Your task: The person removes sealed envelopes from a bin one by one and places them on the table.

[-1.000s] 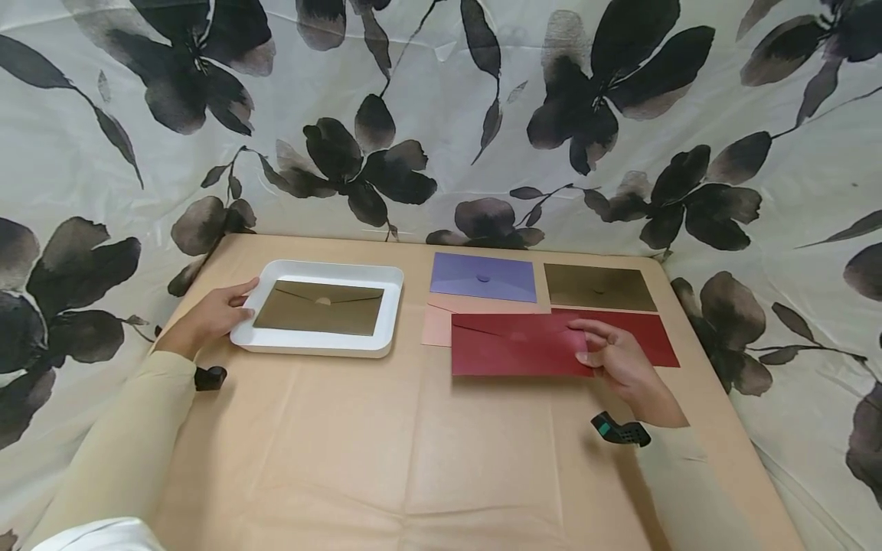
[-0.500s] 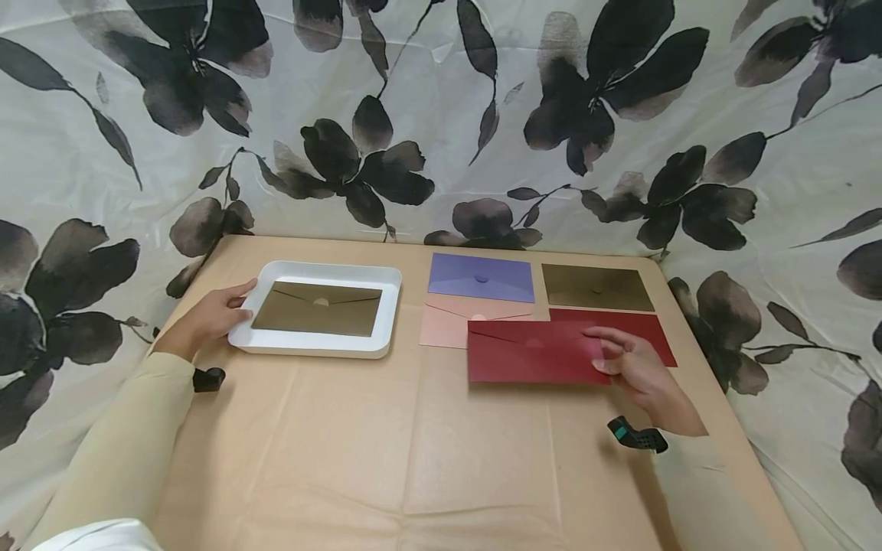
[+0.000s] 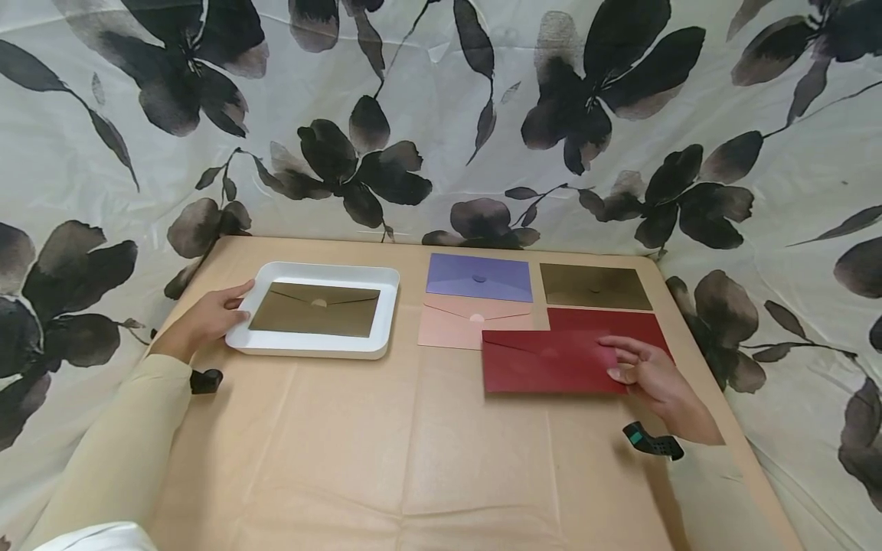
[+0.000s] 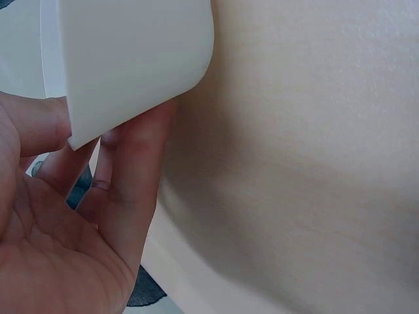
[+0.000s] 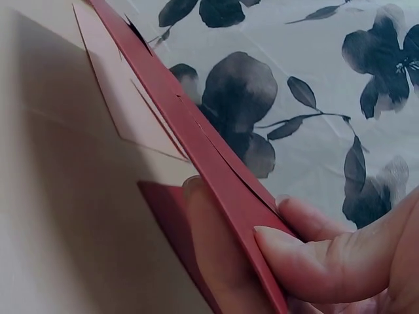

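Observation:
My right hand (image 3: 654, 383) pinches a red envelope (image 3: 544, 363) by its right end, thumb on the near side; it overlaps another red envelope (image 3: 613, 320) lying on the table. Seen edge-on in the right wrist view, the held envelope (image 5: 190, 131) has its flap slightly lifted. At the left, my left hand (image 3: 207, 317) grips the left side of a white tray (image 3: 313, 344), with the thumb (image 4: 39, 124) at the rim and fingers underneath in the left wrist view. A gold-brown envelope (image 3: 313, 310) lies in the tray.
Behind the held envelope lie a purple envelope (image 3: 478, 277), a pink envelope (image 3: 451, 325) and another gold-brown envelope (image 3: 596, 287) on the wooden table (image 3: 331, 451). A floral cloth (image 3: 441, 115) hangs beyond the table's far edge.
My right hand has moved the red envelope to the right and nearer to me, uncovering more of the pink envelope. The left hand stays at the tray.

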### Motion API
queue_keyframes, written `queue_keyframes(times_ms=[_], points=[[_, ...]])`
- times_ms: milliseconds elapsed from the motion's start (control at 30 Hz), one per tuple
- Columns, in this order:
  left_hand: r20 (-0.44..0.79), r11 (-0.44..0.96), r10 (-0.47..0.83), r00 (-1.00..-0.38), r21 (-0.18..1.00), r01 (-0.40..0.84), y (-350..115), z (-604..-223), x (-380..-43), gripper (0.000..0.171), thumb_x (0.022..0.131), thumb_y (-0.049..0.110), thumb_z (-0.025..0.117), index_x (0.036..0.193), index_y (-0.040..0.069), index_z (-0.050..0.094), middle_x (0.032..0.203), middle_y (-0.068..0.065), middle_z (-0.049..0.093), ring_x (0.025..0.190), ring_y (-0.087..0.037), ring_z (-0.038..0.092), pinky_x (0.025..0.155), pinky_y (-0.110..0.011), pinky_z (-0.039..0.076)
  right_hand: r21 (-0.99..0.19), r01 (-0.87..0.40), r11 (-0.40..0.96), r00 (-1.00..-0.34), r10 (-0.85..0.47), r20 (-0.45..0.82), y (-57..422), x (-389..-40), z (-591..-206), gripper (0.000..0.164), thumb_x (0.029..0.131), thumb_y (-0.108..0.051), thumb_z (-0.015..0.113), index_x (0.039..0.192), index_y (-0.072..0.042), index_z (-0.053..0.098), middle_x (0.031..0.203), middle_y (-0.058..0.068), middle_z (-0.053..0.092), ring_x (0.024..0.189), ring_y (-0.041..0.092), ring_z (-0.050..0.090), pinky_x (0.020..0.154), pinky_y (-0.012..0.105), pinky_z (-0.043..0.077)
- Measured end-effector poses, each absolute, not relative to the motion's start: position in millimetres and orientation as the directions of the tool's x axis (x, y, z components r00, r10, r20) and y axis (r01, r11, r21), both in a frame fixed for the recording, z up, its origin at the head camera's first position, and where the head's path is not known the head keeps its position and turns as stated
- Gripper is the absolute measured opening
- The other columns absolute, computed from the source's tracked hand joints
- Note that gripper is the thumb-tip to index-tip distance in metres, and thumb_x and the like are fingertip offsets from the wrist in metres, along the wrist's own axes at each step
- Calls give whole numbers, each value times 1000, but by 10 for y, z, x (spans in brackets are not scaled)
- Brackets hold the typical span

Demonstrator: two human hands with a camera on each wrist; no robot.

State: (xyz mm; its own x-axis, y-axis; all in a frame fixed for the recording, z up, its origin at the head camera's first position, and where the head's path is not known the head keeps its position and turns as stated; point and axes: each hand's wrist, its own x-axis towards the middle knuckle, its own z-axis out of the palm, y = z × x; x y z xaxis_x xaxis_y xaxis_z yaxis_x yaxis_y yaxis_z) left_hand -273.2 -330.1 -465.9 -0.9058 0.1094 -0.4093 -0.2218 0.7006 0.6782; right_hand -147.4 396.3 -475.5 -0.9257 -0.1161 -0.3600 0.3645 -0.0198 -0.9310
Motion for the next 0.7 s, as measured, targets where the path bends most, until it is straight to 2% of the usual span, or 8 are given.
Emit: queue_keyframes(times_ms=[100, 433, 700], points=[[-407, 697, 111, -907, 683, -221, -3306, -4657, -2728, 75, 105, 1, 45, 165, 15, 1, 163, -42, 17, 149, -62, 26, 114, -69, 37, -932, 359, -44, -926, -141, -350, 4027, -1452, -4786, 51, 97, 10, 59, 140, -18, 63, 117, -15, 73, 99, 7, 71, 82, 22, 61], [-413, 696, 116, -903, 682, -223, -3303, -4650, -2730, 76, 105, 1, 45, 165, 15, 0, 164, -41, 17, 149, -62, 27, 113, -68, 37, -932, 352, -84, -929, -153, -337, 4187, -1370, -4826, 49, 97, 10, 61, 135, -20, 67, 118, -14, 75, 98, 7, 72, 78, 21, 61], [-414, 691, 107, -904, 685, -232, -3301, -4667, -2741, 75, 105, 1, 45, 165, 15, 0, 164, -40, 16, 150, -62, 25, 114, -69, 36, -925, 377, -41, -921, -122, -370, 4294, -1317, -4824, 48, 97, 8, 63, 134, -23, 68, 116, -17, 74, 98, 7, 73, 78, 24, 62]])
